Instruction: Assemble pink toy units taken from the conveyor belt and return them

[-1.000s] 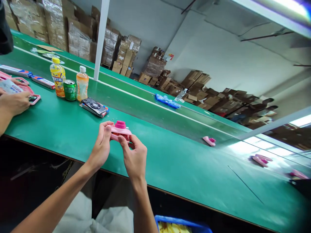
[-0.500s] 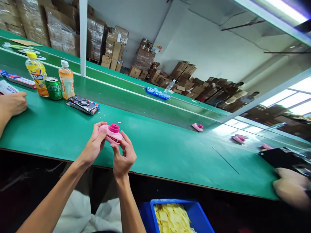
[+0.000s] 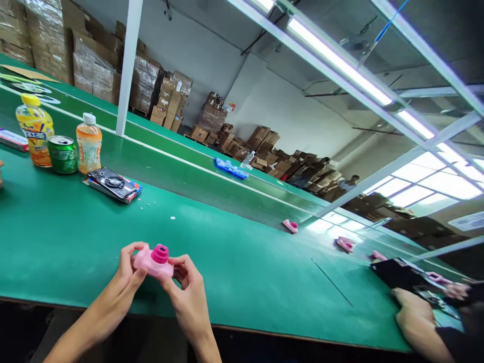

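Observation:
A pink toy camera (image 3: 153, 263) with a darker pink lens facing up is held just above the green table, near its front edge. My left hand (image 3: 126, 277) grips its left end between thumb and fingers. Its right end is pinched by my right hand (image 3: 186, 283), thumb at the front and fingers behind. Beyond my hands, a small white piece (image 3: 173, 218) and some tiny bits lie on the green table (image 3: 234, 262).
At the left stand two bottles (image 3: 89, 146), a green can (image 3: 62, 155) and a phone (image 3: 112, 183) on a box. Pink camera parts (image 3: 290, 226) lie on the belt. A thin rod (image 3: 331, 282) and another person's hand (image 3: 416, 315) are at the right.
The view has tilted up, so the blue bin has left it. The pink camera's gap at its right end no longer shows, and my right fingers now close around that end.

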### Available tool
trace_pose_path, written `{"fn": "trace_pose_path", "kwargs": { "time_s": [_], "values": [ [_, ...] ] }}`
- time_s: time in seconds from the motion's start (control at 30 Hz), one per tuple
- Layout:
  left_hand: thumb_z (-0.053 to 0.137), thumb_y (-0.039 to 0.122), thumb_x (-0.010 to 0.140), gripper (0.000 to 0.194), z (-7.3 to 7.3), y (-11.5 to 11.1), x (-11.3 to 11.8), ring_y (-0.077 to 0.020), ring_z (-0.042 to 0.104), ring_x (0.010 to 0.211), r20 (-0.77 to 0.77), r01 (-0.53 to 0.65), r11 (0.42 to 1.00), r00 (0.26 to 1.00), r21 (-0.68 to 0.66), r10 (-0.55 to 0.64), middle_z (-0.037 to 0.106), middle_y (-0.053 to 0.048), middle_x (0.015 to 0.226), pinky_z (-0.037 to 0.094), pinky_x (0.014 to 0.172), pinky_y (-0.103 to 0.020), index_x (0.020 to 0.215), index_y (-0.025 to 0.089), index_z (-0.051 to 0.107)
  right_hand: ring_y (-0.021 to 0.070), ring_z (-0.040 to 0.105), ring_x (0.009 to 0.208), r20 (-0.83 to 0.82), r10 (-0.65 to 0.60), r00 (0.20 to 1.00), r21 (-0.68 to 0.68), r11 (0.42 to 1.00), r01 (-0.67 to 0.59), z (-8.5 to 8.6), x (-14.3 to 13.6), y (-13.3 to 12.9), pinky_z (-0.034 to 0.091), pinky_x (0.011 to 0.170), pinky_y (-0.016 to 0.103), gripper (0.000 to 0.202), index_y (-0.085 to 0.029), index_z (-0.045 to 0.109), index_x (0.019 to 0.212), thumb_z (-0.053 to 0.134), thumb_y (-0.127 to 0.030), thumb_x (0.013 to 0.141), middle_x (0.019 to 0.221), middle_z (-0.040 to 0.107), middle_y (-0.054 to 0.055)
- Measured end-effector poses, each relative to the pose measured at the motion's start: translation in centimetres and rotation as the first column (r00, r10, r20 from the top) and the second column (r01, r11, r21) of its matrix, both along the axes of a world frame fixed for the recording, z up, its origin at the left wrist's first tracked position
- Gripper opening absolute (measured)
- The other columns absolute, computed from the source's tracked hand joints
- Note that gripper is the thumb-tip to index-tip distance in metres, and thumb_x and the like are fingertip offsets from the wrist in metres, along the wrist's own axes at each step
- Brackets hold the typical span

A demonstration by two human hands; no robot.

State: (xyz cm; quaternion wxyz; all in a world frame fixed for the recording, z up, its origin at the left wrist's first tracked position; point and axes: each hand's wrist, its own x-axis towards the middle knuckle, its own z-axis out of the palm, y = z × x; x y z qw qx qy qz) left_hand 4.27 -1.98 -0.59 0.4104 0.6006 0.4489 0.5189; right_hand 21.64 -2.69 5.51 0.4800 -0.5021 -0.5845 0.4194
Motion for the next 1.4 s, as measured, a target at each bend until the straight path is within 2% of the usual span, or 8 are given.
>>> {"fn": "trace_pose_path", "kwargs": {
  "time_s": [0.2, 0.33, 0.47, 0.67, 0.83, 1.03, 1.2, 1.4],
  "values": [
    [0.043, 0.052, 0.102, 0.045, -3.0, 1.5, -3.3, -0.0363, 0.054, 0.129, -0.454, -0.269, 0.858, 0.758, 0.437, 0.469, 0.058, -0.015, 0.135, 0.042, 0.11, -0.057, 0.136, 0.024, 0.051, 0.0188, 0.071, 0.087, 0.466, -0.349, 0.813, 0.228, 0.935, 0.271, 0.5, 7.4, 14.0, 0.055, 0.086, 0.031, 0.031, -0.019, 0.063, 0.098, 0.062, -0.047, 0.084, 0.097, 0.075, 0.008],
    [0.048, 0.051, 0.1, 0.04, -3.4, 2.2, -3.3, -0.036, 0.062, 0.118, -0.569, -0.315, 0.821, 0.601, 0.477, 0.561, 0.066, -0.013, 0.124, 0.05, 0.099, -0.053, 0.126, 0.023, 0.059, 0.0225, 0.069, 0.099, 0.54, -0.505, 0.673, 0.236, 0.858, 0.456, 0.3, 11.2, 24.9, 0.05, 0.093, 0.037, 0.031, -0.016, 0.06, 0.107, 0.059, -0.041, 0.088, 0.106, 0.073, 0.013],
    [0.05, 0.04, 0.1, 0.025, -3.1, 2.6, -2.7, -0.0288, 0.071, 0.104, -0.548, -0.353, 0.752, 0.525, 0.556, 0.651, 0.071, -0.009, 0.117, 0.06, 0.085, -0.042, 0.116, 0.025, 0.063, 0.0314, 0.071, 0.098, 0.639, -0.489, 0.594, 0.156, 0.839, 0.522, -0.5, 12.4, 29.7, 0.05, 0.093, 0.046, 0.028, -0.014, 0.063, 0.105, 0.063, -0.032, 0.084, 0.097, 0.073, 0.017],
    [0.055, 0.03, 0.096, 0.019, -1.7, 2.4, -2.3, -0.0282, 0.074, 0.101, -0.562, -0.413, 0.73, 0.466, 0.545, 0.683, 0.074, -0.008, 0.114, 0.064, 0.084, -0.041, 0.112, 0.025, 0.063, 0.0504, 0.046, 0.137, 0.697, -0.519, 0.494, 0.226, 0.814, 0.536, -1.6, 12.1, 30.0, 0.039, 0.109, 0.06, 0.076, 0.007, 0.047, 0.137, 0.055, -0.044, 0.082, 0.136, 0.051, 0.043],
    [0.061, 0.028, 0.094, 0.015, -1.6, 1.8, -1.9, -0.0258, 0.07, 0.111, -0.653, -0.407, 0.805, 0.475, 0.431, 0.59, 0.071, -0.005, 0.121, 0.062, 0.091, -0.038, 0.109, 0.026, 0.065, 0.0586, 0.03, 0.143, 0.662, -0.61, 0.436, 0.458, 0.789, 0.408, -6.1, 13.2, 28.0, 0.03, 0.106, 0.078, 0.104, 0.004, 0.045, 0.143, 0.023, -0.08, 0.085, 0.15, 0.036, 0.042],
    [0.057, 0.048, 0.098, 0.039, -3.8, 1.8, -2.1, -0.0328, 0.051, 0.138, -0.701, -0.364, 0.76, 0.306, 0.539, 0.644, 0.058, -0.01, 0.145, 0.041, 0.115, -0.058, 0.13, 0.025, 0.062, 0.0458, 0.052, 0.135, 0.751, -0.297, 0.589, 0.375, 0.927, -0.01, -8.9, 13.6, 23.8, 0.041, 0.112, 0.064, 0.089, 0.0, 0.059, 0.132, 0.033, -0.074, 0.089, 0.136, 0.059, 0.032],
    [0.051, 0.055, 0.1, 0.046, -4.6, 2.2, -2.8, -0.0302, 0.053, 0.136, -0.711, -0.27, 0.747, 0.235, 0.608, 0.663, 0.061, -0.01, 0.143, 0.025, 0.122, -0.057, 0.135, 0.026, 0.061, 0.0276, 0.065, 0.12, 0.727, -0.025, 0.686, 0.348, 0.874, -0.338, -7.0, 9.2, 20.7, 0.053, 0.105, 0.047, 0.05, -0.017, 0.063, 0.133, 0.045, -0.05, 0.1, 0.128, 0.069, 0.015],
    [0.049, 0.056, 0.1, 0.047, -4.4, 2.1, -2.9, -0.0302, 0.055, 0.134, -0.713, -0.257, 0.739, 0.201, 0.623, 0.672, 0.063, -0.009, 0.142, 0.028, 0.119, -0.055, 0.134, 0.026, 0.063, 0.0274, 0.065, 0.115, 0.735, 0.006, 0.679, 0.373, 0.832, -0.411, -6.3, 7.4, 19.8, 0.053, 0.104, 0.049, 0.028, -0.024, 0.074, 0.109, 0.051, -0.037, 0.1, 0.119, 0.073, 0.011]
  ]
}}
